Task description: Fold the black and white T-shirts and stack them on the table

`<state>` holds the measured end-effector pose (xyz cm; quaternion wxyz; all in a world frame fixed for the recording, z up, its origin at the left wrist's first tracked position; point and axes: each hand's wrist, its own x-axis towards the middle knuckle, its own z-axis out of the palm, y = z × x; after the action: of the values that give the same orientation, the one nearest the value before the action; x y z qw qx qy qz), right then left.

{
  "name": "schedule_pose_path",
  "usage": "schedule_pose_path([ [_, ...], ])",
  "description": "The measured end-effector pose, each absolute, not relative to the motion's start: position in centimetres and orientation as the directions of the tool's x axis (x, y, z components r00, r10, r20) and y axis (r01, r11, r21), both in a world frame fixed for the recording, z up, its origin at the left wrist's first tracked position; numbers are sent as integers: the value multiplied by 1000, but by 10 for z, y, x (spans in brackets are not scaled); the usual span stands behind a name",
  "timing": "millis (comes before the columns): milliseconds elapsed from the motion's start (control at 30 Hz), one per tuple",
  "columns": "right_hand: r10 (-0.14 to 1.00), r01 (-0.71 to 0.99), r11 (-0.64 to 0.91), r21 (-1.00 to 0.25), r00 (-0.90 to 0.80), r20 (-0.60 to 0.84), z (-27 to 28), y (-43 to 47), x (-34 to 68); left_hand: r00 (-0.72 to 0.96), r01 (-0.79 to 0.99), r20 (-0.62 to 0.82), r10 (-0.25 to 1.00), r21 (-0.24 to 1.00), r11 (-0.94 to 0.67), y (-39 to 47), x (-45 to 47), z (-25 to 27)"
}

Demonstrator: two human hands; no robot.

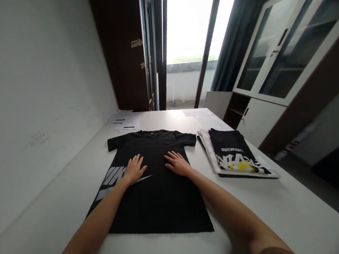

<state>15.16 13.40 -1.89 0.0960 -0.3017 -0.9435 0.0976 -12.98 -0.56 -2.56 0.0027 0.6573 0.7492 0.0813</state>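
A black T-shirt [161,206] lies spread flat on the white table, its collar toward the window and its hem toward me. Grey lettering and a swoosh mark its left side. My left hand [134,169] rests flat on the shirt beside the lettering, fingers spread. On the right half of the chest, my right hand [177,164] also lies flat with its fingers apart. Neither hand grips the cloth. My left forearm covers part of the print and the shirt's lower left edge.
Folded clothes [233,149] are stacked to the right of the shirt, a black printed one on top. Paper sheets [127,120] lie at the table's far left, others [198,112] at the far right. A wall [36,95] borders the left side; a white cabinet [287,45] stands right.
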Motion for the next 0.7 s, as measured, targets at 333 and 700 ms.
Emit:
schedule_pose_path([
  [333,535,504,844,-184,-814,225,-5,121,153,-177,979,116,977,120,163,-20,-133,-28],
  [700,568,531,813,-239,-812,130,-16,137,159,-128,986,61,990,113,120,-22,-133,-24],
])
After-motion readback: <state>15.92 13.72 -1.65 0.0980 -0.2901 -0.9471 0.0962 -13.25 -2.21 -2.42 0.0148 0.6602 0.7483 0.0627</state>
